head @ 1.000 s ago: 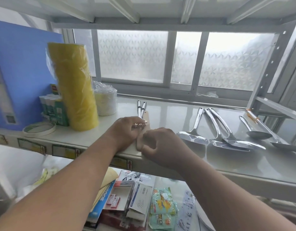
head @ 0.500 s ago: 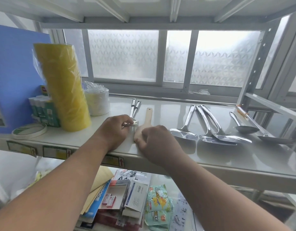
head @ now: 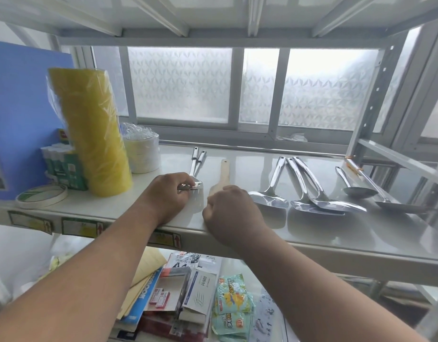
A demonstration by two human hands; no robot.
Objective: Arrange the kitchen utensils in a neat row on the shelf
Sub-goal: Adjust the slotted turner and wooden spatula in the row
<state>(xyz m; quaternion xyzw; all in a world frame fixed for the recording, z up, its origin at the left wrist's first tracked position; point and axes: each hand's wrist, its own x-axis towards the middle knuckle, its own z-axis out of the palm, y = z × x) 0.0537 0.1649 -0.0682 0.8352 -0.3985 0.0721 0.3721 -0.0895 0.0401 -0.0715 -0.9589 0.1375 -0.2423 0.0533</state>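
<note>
White shelf (head: 237, 164) holds metal spatulas (head: 269, 198) in a row. Left hand (head: 167, 196) grips two metal turners (head: 197, 164); right hand (head: 230, 213), fingers curled, holds a wooden spatula (head: 221, 176).

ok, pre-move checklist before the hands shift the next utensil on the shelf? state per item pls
1. Left hand has a grip on the two metal turners: ok, fingers curled over their blade end.
2. Right hand on the wooden spatula: ok, it covers the blade end.
3. Gap between wooden spatula and metal turners: ok, apart.
4. Handles pointing to the window: ok.
5. Three steel spatulas at right separated: not ok, two overlap.
6. Ladles at far right lined up with the rest: not ok, angled and crossing.
</note>
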